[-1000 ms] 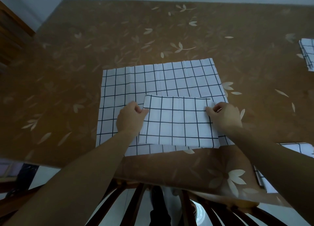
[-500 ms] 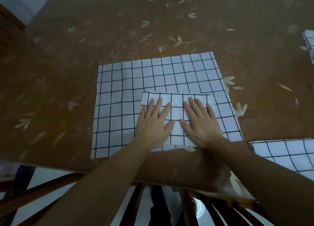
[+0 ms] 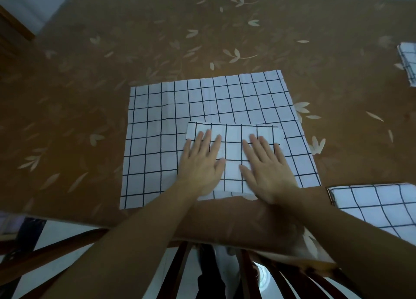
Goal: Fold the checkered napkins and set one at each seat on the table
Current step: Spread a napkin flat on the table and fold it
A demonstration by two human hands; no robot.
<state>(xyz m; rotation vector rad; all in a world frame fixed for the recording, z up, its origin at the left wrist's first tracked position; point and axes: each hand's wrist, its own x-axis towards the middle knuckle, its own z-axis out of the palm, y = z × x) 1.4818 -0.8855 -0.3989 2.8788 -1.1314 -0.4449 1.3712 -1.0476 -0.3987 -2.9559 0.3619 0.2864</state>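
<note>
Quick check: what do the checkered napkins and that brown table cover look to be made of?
Folded napkin under both hands: thin woven cloth, matte, likely cotton; it holds sharp creases. Unfolded napkin beneath: same cloth, fold lines showing. Table cover: probably glossy vinyl over a printed leaf pattern; it shows soft sheen, and its near edge curls.

A home dining room: leaf-patterned tablecloth (image 3: 135, 51), wooden chair (image 3: 67, 253), checkered napkins (image 3: 202, 100).
</note>
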